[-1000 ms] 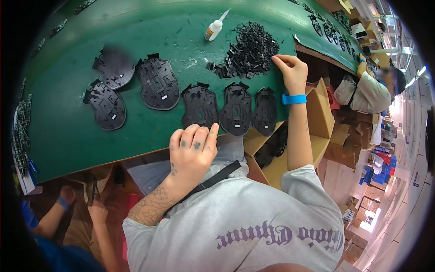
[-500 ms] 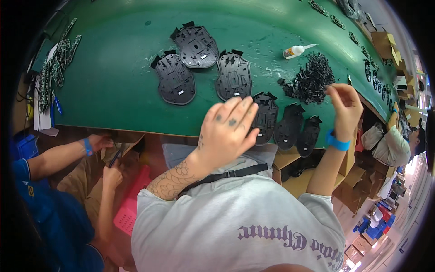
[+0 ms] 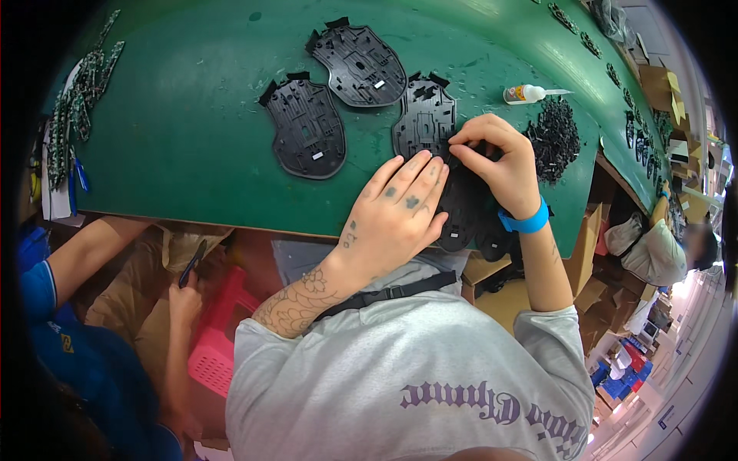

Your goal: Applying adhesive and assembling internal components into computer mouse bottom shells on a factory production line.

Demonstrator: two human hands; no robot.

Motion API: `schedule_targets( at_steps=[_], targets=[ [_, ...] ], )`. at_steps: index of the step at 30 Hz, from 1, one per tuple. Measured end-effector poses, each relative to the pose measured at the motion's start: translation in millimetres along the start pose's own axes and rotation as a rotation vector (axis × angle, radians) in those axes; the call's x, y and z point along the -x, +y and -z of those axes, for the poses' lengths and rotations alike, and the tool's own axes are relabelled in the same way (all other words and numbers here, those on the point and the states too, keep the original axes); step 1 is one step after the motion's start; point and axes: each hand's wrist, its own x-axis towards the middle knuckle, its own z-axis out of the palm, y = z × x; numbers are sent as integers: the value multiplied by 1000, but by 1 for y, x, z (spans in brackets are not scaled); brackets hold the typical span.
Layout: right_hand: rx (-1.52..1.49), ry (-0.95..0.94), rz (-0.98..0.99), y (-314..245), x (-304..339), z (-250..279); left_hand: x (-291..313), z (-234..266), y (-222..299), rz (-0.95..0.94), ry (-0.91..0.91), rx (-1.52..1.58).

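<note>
Black shell [image 3: 460, 209] at table edge [image 3: 192, 215]

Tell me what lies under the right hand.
Part of a black plastic shell shows beneath the right hand; the portion the hand covers cannot be seen.

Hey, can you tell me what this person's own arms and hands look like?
Both hands are bare, without gloves. The left hand has small dark tattoos on its back and fingers, and the left forearm carries fine-line flower tattoos. By the right hand, a bright blue band circles the wrist. Short, light grey sleeves leave both forearms uncovered.
</note>
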Motion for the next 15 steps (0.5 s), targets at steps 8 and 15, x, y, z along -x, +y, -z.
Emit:
schedule_targets(
  at_steps=[8,15],
  targets=[
    [43,22,48,2,2,-5,1,-1,1,9,-23,-22],
    [22,46,42,1,2,-8,2,-2,1,7,-9,-23]
  ],
)
